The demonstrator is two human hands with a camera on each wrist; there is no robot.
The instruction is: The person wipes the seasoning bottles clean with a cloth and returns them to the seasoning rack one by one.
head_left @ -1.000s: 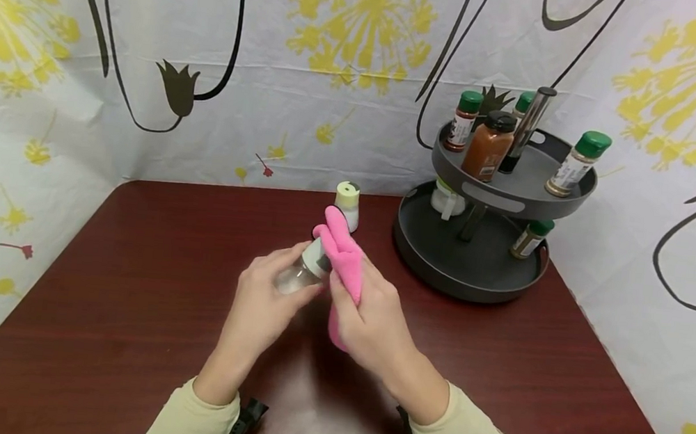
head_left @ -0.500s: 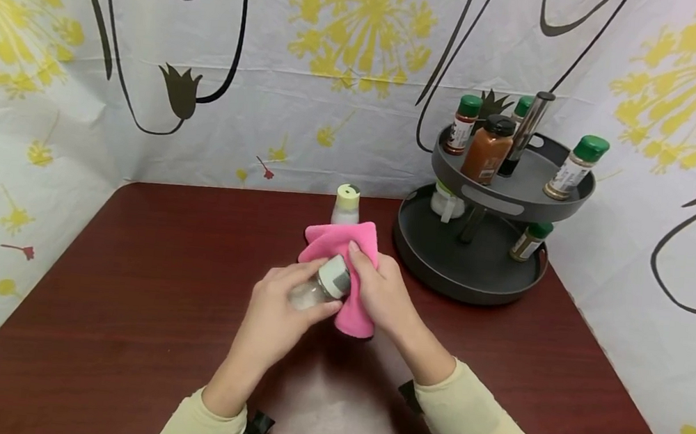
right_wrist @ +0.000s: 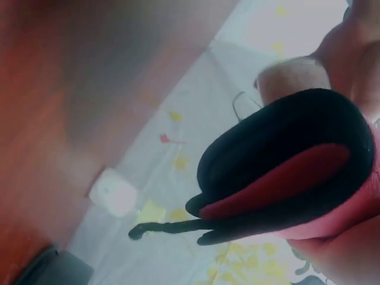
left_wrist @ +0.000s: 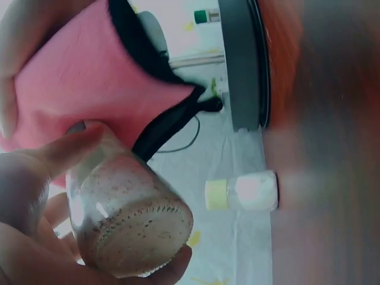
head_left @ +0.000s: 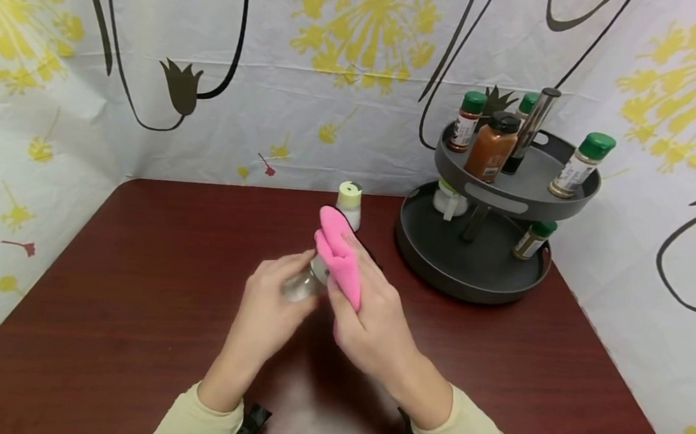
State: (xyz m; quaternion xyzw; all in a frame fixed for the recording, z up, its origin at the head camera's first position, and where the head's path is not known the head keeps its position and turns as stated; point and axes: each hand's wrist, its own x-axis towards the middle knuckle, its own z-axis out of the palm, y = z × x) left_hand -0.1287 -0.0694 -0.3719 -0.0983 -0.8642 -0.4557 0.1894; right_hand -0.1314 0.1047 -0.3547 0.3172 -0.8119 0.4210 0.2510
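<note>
My left hand [head_left: 265, 310] grips a clear glass spice jar [head_left: 300, 287] round its body, tilted with its capped end up towards the right. In the left wrist view, reddish specks dot the glass jar [left_wrist: 139, 222], and its bottom faces the camera. A pink cloth [head_left: 343, 262] with a black edge, folded over, is held by my right hand [head_left: 380, 328] against the jar's pale cap, hiding most of it. Seen from the right wrist, the dark underside of the cloth [right_wrist: 267, 148] overlaps the jar [right_wrist: 294, 80].
Behind the hands stands a white bottle with a pale yellow cap [head_left: 349, 206]. A dark two-tier turntable [head_left: 473, 288] at the back right carries several spice bottles, including an orange-brown one [head_left: 491, 150] up top. A patterned sheet [head_left: 256, 124] hangs behind the reddish-brown table [head_left: 128, 280].
Half a second ago the cloth lay spread flatter and the cap showed; now it is folded over the cap, much as one second ago. Both hands have moved slightly left.
</note>
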